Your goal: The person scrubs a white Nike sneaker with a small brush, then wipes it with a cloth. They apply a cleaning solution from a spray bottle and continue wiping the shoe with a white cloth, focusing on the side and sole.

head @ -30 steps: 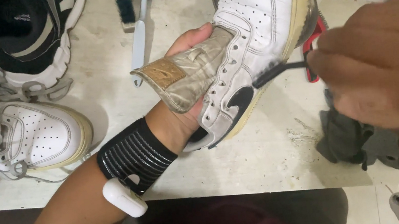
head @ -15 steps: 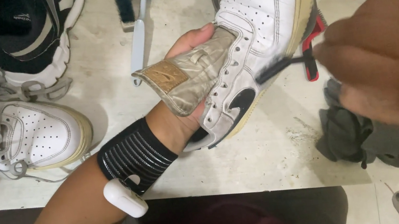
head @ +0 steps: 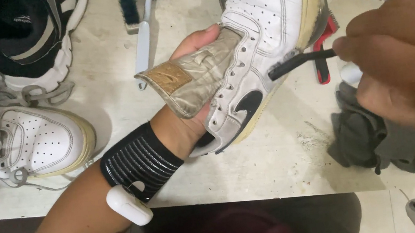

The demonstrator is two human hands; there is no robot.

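the left hand (head: 192,118) is tucked inside a white sneaker (head: 261,34), thumb out along the pulled-up tan tongue (head: 197,78), gripping the shoe from within and holding it above the pale worktable (head: 256,163) with its toe pointing away. the sneaker sits between the two hands, its yellowed sole edge turned toward the right hand (head: 404,69). that hand is clenched around the handle of a thin black brush (head: 299,61), whose head meets the shoe's side panel just above the dark side emblem; the bristles are blurred, so the exact contact is hard to judge. a black wrist wrap (head: 139,163) with a small white device covers the left wrist. a second white sneaker (head: 34,142) lies well to the left, a grey cloth (head: 365,138) under the right hand.
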